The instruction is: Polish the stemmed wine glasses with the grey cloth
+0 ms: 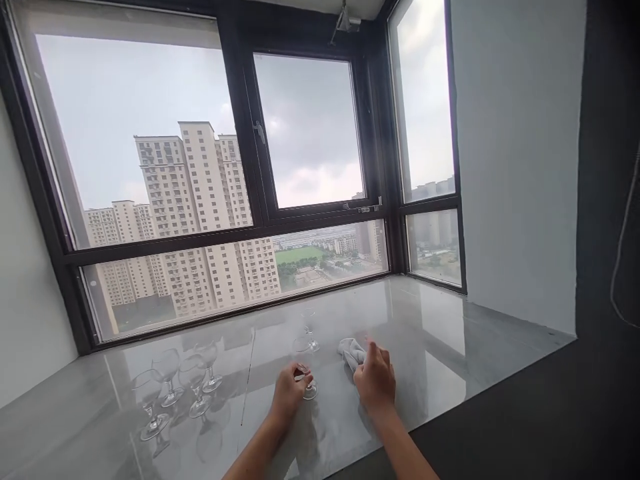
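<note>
My left hand (289, 393) is closed around a clear stemmed glass (311, 391), which stands upright with its foot on or very near the glossy grey sill. Just behind it is a second stemmed glass (312, 337), also upright. To the right, my right hand (376, 379) grips a crumpled pale grey cloth (351, 351) that lies on the sill, and its fingers partly cover the cloth. A gap of bare sill separates the two hands.
Several more stemmed glasses, among them a front one (150, 403), stand in a cluster on the left of the sill (430, 393). A dark-framed window (200, 243) rises behind, and a white wall (520, 167) bounds the right side. A thin seam crosses the sill.
</note>
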`<state>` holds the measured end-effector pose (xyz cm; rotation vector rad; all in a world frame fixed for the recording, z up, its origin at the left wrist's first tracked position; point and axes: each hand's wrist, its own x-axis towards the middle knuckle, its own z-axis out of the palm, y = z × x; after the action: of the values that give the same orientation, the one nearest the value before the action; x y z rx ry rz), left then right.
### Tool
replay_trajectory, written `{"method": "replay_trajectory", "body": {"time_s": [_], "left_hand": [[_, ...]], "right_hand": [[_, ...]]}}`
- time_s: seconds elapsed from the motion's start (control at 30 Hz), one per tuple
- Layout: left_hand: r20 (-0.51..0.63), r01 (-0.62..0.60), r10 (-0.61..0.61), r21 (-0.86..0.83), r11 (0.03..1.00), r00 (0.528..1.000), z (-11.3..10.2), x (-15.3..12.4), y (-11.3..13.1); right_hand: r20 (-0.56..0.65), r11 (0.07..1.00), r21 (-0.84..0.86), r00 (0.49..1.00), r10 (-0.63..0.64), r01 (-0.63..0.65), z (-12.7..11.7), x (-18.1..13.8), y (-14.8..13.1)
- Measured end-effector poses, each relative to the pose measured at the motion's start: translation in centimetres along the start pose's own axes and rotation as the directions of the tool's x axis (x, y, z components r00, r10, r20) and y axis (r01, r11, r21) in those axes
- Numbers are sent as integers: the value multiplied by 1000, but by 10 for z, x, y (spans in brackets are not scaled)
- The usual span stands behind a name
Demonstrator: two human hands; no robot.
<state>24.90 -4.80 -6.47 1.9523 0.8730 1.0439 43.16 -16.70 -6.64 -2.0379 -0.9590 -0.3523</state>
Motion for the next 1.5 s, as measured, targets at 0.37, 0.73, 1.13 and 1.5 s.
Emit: {"method": "replay_trajectory", "body": {"time_s": [0.37, 0.73, 1.13, 1.5], "left_hand": [[-170, -43, 96, 288, 957, 981, 5, -2, 23], [-873, 276, 30, 186, 943, 487, -145, -52, -17], [-709, 407, -224, 97, 908, 669, -152, -33, -47], [-219, -64, 226, 567, 821, 949, -125, -55, -29]], "right_hand": [[256, 999, -26, 966, 44, -39, -4, 2, 4], [194, 978, 12, 960, 201, -207, -14, 3, 2], [59, 967, 97, 972, 229, -234, -17, 3, 2], [-395, 858, 198, 840, -372, 474, -10, -50, -22]]}}
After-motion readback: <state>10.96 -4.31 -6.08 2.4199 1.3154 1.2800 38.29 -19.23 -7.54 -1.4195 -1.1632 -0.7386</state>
